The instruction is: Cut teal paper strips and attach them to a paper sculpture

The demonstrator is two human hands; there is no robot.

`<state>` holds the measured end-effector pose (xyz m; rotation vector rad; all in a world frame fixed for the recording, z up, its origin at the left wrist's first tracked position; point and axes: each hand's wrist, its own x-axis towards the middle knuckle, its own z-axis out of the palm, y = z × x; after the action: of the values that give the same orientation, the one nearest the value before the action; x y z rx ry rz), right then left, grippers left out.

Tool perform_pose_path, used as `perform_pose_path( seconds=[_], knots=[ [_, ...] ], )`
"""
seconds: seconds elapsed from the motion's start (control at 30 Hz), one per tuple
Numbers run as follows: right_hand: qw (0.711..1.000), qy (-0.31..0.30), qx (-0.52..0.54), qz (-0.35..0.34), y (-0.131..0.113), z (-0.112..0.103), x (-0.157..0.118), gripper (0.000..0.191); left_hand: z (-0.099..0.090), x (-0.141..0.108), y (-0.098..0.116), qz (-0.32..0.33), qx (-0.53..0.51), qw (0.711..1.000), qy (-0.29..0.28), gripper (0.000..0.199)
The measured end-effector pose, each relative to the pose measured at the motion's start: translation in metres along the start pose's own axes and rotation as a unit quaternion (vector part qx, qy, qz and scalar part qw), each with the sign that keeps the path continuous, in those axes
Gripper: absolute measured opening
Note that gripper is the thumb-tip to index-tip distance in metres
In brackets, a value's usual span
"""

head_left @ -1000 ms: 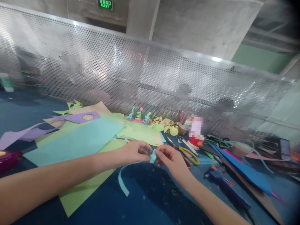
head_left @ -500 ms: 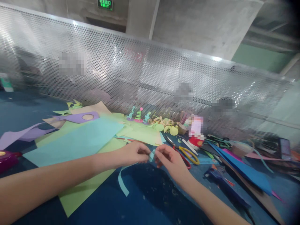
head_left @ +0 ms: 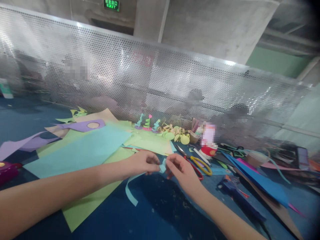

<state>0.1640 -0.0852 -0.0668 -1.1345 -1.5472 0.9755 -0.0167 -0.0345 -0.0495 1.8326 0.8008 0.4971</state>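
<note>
Between my two hands is a light blue paper strip (head_left: pixel 162 166), its near end folded into a small bundle. My left hand (head_left: pixel 146 162) pinches it from the left, fingers closed. My right hand (head_left: pixel 181 168) grips the folded bit from the right with thumb and fingertips. The strip's loose tail (head_left: pixel 131 193) curls down below my left hand over the dark blue table. Just behind my right hand lie scissors with red and yellow handles (head_left: pixel 201 165). Under my left forearm is a light blue sheet (head_left: pixel 85 146) on top of a green sheet (head_left: pixel 82 208).
Small paper spirals on round bases (head_left: pixel 147 123) stand at the back beside yellow paper cut-outs (head_left: pixel 183 138). A blue glue gun (head_left: pixel 241 196) and blue sheets (head_left: pixel 262 180) lie to the right. A perforated metal screen (head_left: pixel 112 66) runs behind the table. Purple paper scraps (head_left: pixel 27 143) are at left.
The folded part of the strip between my fingertips has shifted slightly and shows a bit more. Both hands stay in nearly the same place.
</note>
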Motion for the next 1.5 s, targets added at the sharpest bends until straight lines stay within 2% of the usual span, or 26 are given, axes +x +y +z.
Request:
perform_pose_path(
  seconds=[0.17,0.4,0.7,0.93,1.13,1.27,1.33,1.43,1.5],
  knots=[
    [1.0,-0.001,-0.006,0.001,-0.001,0.001,-0.001,0.021,-0.001,0.001,-0.001,0.008,0.012,1.0,-0.001,0.02],
    [1.0,-0.011,-0.017,-0.001,0.001,0.003,-0.001,0.02,-0.001,0.001,-0.001,0.01,0.062,0.998,0.009,0.021],
    [1.0,0.0,-0.006,0.005,0.002,0.0,-0.001,0.02,0.0,-0.003,0.008,0.003,0.014,1.0,-0.002,0.026],
    [1.0,0.002,-0.003,0.009,-0.001,0.001,-0.002,0.019,-0.001,0.0,0.001,0.012,0.004,1.0,0.0,0.026],
    [1.0,0.006,-0.006,0.002,-0.004,0.002,-0.002,0.025,0.001,0.0,0.001,0.025,-0.052,0.998,-0.005,0.022],
    [0.998,0.02,-0.056,-0.009,-0.001,0.003,-0.002,0.024,0.005,0.001,0.0,0.033,-0.108,0.994,-0.003,0.019],
    [0.997,0.019,-0.069,-0.008,0.002,0.003,-0.002,0.022,0.007,0.002,-0.003,0.016,-0.144,0.989,0.005,0.017],
    [0.999,0.005,-0.053,-0.002,0.006,0.004,-0.001,0.019,0.008,0.005,-0.009,-0.01,-0.178,0.984,0.012,0.031],
    [0.999,0.006,-0.039,0.002,0.008,0.004,0.001,0.02,0.007,0.007,-0.013,-0.004,-0.18,0.984,-0.001,0.032]
  ],
)
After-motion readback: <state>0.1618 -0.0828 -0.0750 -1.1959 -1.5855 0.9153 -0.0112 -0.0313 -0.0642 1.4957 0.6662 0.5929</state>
